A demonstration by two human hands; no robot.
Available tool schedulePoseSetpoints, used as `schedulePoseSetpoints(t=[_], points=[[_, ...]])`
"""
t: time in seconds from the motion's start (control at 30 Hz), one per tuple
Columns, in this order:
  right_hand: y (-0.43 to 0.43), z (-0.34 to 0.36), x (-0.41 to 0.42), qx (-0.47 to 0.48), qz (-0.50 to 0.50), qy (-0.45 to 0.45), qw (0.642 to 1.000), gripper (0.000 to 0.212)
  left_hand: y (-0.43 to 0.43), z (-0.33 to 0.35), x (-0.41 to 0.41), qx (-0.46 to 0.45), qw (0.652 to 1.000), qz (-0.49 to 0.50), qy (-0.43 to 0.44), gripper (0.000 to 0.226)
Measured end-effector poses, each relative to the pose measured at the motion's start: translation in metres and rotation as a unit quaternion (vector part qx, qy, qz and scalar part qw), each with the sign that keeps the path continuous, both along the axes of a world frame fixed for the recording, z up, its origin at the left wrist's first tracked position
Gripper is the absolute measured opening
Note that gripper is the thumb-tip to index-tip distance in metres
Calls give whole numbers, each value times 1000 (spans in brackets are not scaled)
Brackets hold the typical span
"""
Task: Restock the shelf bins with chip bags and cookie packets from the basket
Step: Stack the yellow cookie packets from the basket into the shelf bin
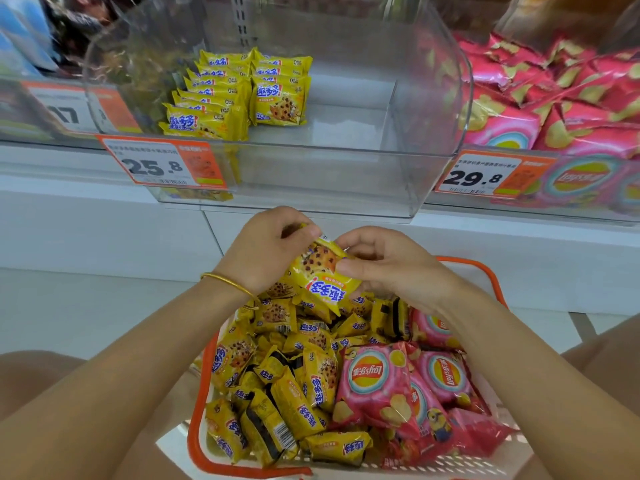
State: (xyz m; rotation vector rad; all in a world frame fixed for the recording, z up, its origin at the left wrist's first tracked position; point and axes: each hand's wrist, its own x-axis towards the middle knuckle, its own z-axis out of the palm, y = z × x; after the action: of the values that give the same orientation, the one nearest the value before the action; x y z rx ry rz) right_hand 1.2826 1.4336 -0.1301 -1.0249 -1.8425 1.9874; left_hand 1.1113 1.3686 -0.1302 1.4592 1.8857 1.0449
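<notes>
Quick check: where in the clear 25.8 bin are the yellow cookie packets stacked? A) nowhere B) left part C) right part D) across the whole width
B: the stacked cookie packets stand in two rows in the left part of the clear bin.

The shelf bin [311,174] is clear, glossy plastic. The cookie packets [323,284] and chip bags [377,382] are glossy, crinkled film. The basket [433,467] is white perforated plastic with a smooth orange handle [198,403]. The price label [156,164] is matt paper.
</notes>
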Motion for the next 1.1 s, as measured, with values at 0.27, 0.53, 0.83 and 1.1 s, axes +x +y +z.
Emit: schedulePoseSetpoints(t=[0.27,0.53,0.83,1.1], points=[[-8,0,-10,-148,-122,53,980,37,-10,7,2,-146,945,9,-291,50],[2,35,-3,141,65,-75,985,41,-16,22,-4,-121,983,-121,-62,42],[44,152,-41,266,15,11,964,24,3,96,-48,279,954,44,-98,29],[127,91,-142,364,-36,-192,911,32,18,52,-74,130,914,134,360,41]])
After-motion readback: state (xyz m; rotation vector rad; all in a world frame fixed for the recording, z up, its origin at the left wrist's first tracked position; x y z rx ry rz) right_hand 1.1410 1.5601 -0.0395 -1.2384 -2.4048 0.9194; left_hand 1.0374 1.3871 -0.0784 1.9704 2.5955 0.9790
